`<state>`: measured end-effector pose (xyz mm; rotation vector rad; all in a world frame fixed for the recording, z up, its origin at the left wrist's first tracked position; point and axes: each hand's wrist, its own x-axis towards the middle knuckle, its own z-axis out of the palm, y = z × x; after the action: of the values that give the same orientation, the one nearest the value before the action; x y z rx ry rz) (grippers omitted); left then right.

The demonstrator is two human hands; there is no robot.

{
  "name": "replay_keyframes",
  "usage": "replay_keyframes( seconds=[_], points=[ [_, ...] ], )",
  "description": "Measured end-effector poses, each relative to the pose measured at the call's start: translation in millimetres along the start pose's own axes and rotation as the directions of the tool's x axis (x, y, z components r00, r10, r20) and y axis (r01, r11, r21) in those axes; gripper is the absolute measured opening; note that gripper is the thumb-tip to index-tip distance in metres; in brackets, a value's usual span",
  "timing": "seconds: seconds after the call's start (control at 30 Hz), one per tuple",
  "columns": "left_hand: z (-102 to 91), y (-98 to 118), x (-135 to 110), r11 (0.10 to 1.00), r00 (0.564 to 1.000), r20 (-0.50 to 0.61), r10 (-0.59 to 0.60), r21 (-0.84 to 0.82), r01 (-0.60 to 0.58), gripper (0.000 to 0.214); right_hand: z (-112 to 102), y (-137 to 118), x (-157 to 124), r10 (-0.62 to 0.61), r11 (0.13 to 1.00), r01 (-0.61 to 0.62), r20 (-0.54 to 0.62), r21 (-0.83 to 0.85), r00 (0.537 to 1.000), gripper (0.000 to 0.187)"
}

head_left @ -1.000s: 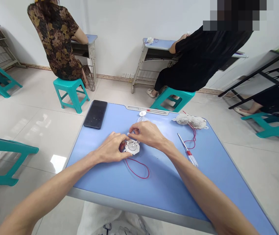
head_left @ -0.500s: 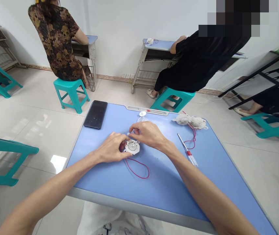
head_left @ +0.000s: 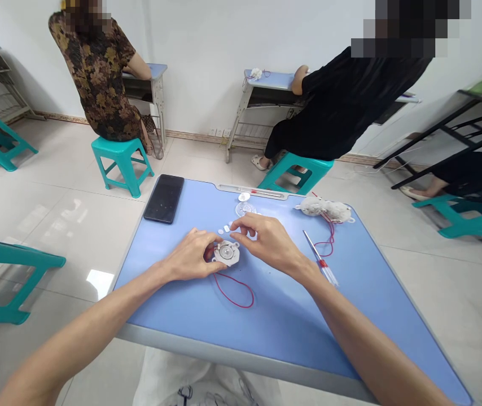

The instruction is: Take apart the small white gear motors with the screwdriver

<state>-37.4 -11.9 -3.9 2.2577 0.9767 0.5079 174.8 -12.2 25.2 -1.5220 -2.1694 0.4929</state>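
Note:
My left hand (head_left: 190, 255) grips the left side of a white plastic housing (head_left: 226, 254), fingers behind it and thumb at its near edge. A ring-shaped mechanism shows in its face. From underneath, a thin red cord (head_left: 253, 298) loops out over the desk towards me. My right hand (head_left: 262, 237) hovers just past the housing's far right side, thumb and index finger slightly apart with nothing visible between them. Close to those fingertips lie a small white piece (head_left: 226, 229) and a small clear disc (head_left: 220, 232). Beyond is a clear round part (head_left: 245, 210) with a white disc (head_left: 244, 197).
On the blue desk (head_left: 292, 327), a black phone (head_left: 163, 198) lies at the far left. White assembled housings (head_left: 324, 209) with red cords sit at the far right, near a screwdriver (head_left: 322, 260). Two people sit at desks ahead on green stools (head_left: 123, 148).
My right hand has drawn back slightly to the right, its thumb and index finger parting and uncovering the small white piece. The left hand still holds the housing.

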Motion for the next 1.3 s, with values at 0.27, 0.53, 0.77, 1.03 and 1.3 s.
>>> replay_keyframes(
  seconds=[0.27,0.53,0.77,1.03,1.3],
  points=[
    [0.0,0.7,-0.5,1.0,1.0,0.002,-0.013,0.01,0.013,0.038,2.6,-0.3,-36.4,-0.053,0.959,0.054,-0.011,0.28,0.999,0.033],
    [-2.5,2.4,-0.6,1.0,1.0,0.017,-0.012,0.024,0.012,0.043,28.3,1.3,-49.5,-0.008,0.921,-0.002,0.022,0.39,1.0,0.056],
    [-2.2,1.1,-2.5,0.999,1.0,0.014,-0.014,0.05,0.013,0.044,40.1,-1.4,-48.6,0.025,0.927,-0.007,-0.043,0.374,0.999,0.053],
    [-1.1,3.2,-4.9,0.996,0.997,-0.023,-0.08,0.03,0.08,0.058,45.1,-1.8,-48.2,0.002,0.94,0.033,-0.102,0.34,0.995,0.039],
    [-4.3,8.5,-9.5,0.99,0.996,-0.039,-0.084,0.108,0.088,0.029,47.7,2.0,-49.4,-0.022,0.952,0.057,-0.119,0.3,0.993,0.043]
  ],
)
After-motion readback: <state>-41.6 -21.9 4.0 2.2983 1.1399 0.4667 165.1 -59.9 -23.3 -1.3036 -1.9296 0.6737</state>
